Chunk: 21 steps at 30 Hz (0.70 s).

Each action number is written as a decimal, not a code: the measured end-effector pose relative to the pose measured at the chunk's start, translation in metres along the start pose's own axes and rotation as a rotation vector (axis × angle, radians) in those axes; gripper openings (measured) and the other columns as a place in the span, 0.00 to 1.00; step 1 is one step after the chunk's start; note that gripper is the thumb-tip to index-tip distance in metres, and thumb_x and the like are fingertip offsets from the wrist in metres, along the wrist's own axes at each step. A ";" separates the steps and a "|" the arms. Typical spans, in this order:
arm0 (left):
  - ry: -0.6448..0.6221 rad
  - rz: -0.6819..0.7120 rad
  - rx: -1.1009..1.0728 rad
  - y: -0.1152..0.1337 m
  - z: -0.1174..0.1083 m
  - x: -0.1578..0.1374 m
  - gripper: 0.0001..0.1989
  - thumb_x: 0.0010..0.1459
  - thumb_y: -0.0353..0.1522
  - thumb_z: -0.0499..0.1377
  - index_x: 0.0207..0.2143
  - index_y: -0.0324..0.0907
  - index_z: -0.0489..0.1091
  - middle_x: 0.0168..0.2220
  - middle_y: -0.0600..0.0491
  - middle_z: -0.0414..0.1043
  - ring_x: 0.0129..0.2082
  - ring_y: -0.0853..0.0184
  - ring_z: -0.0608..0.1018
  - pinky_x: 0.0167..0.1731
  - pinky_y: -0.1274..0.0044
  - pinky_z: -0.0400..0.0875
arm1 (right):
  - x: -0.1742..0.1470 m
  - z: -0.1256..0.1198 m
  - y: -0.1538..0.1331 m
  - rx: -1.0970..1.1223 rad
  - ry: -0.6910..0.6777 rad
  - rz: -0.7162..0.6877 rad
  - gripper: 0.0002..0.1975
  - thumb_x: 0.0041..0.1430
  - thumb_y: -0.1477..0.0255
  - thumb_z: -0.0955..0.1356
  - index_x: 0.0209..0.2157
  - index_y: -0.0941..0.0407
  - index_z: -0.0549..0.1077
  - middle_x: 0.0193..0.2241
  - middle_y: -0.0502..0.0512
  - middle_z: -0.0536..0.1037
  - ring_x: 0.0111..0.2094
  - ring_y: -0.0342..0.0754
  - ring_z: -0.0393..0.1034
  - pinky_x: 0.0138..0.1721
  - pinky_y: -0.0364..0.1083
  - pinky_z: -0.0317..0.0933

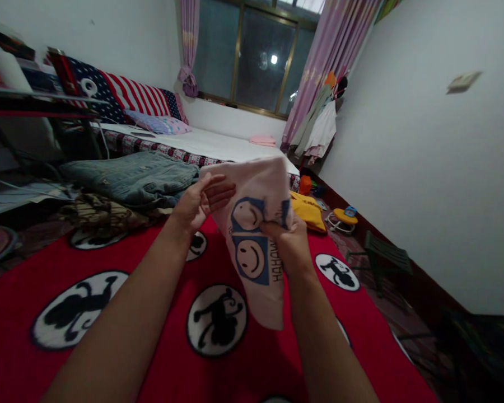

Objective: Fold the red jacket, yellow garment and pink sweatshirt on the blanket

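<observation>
A pale pink garment [254, 305] with blue smiley prints and dark lettering hangs above the red blanket; its exact kind cannot be told from its bunched shape. Its upper part is creased around my right hand [288, 238], which is closed on the cloth with the thumb over the print. At the garment's upper left edge, my left hand [205, 201] has its fingers stretched out, flat beside or against the fabric. Beneath both arms spreads the red blanket [159, 330] with round black-and-white figures.
A folded denim garment [138, 176] and a brown patterned cloth [105, 212] lie at the left. Yellow clothing [308, 211] sits at the blanket's far right edge. Beyond are a bed [218, 144], a small yellow stool [345, 216] and a dark folding stool [386, 254].
</observation>
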<state>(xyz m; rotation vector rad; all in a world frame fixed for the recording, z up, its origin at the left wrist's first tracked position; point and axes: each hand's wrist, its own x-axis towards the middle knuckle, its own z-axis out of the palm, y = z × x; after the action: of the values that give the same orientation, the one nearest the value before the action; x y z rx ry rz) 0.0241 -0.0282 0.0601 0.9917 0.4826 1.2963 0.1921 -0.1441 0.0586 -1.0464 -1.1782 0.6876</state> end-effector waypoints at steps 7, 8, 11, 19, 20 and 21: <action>0.053 0.268 0.464 0.001 0.002 -0.005 0.23 0.53 0.44 0.62 0.46 0.39 0.74 0.43 0.46 0.78 0.41 0.62 0.80 0.41 0.72 0.75 | 0.020 -0.071 0.024 0.218 0.180 0.410 0.16 0.40 0.75 0.68 0.35 0.58 0.76 0.27 0.51 0.81 0.33 0.52 0.77 0.38 0.48 0.72; 0.034 0.284 0.586 -0.012 -0.006 -0.001 0.23 0.53 0.44 0.62 0.47 0.39 0.74 0.45 0.46 0.78 0.43 0.60 0.79 0.44 0.71 0.74 | 0.022 -0.082 0.038 0.167 0.190 0.504 0.15 0.40 0.76 0.68 0.35 0.59 0.76 0.27 0.52 0.81 0.32 0.52 0.77 0.37 0.49 0.73; -0.077 0.244 1.066 -0.059 -0.035 0.010 0.24 0.54 0.43 0.61 0.50 0.39 0.74 0.53 0.43 0.73 0.55 0.55 0.73 0.56 0.66 0.64 | 0.023 -0.104 0.077 -0.034 0.277 0.682 0.10 0.41 0.77 0.69 0.31 0.60 0.75 0.23 0.56 0.80 0.30 0.54 0.77 0.34 0.50 0.73; -0.121 0.076 1.621 -0.116 -0.073 0.008 0.24 0.63 0.45 0.49 0.55 0.45 0.71 0.62 0.46 0.63 0.64 0.52 0.61 0.62 0.57 0.49 | 0.027 -0.110 0.079 -0.204 -0.056 0.388 0.31 0.34 0.70 0.77 0.45 0.59 0.73 0.44 0.60 0.80 0.42 0.55 0.76 0.45 0.53 0.71; -0.110 0.093 1.615 -0.116 -0.073 0.009 0.23 0.63 0.45 0.49 0.53 0.46 0.72 0.61 0.47 0.65 0.63 0.53 0.63 0.62 0.58 0.51 | 0.027 -0.108 0.075 -0.239 -0.064 0.334 0.33 0.33 0.71 0.78 0.46 0.59 0.72 0.45 0.60 0.80 0.43 0.55 0.76 0.46 0.53 0.70; -0.096 0.111 1.603 -0.116 -0.073 0.009 0.22 0.63 0.44 0.49 0.51 0.46 0.74 0.60 0.48 0.66 0.61 0.54 0.64 0.61 0.58 0.53 | 0.027 -0.104 0.070 -0.270 -0.050 0.290 0.34 0.32 0.72 0.78 0.46 0.59 0.72 0.45 0.60 0.80 0.43 0.55 0.76 0.47 0.53 0.69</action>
<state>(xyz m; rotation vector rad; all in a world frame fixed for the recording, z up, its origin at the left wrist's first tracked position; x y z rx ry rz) 0.0356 0.0095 -0.0711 2.3691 1.4840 0.7518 0.3048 -0.1228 0.0011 -1.4542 -1.1965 0.7975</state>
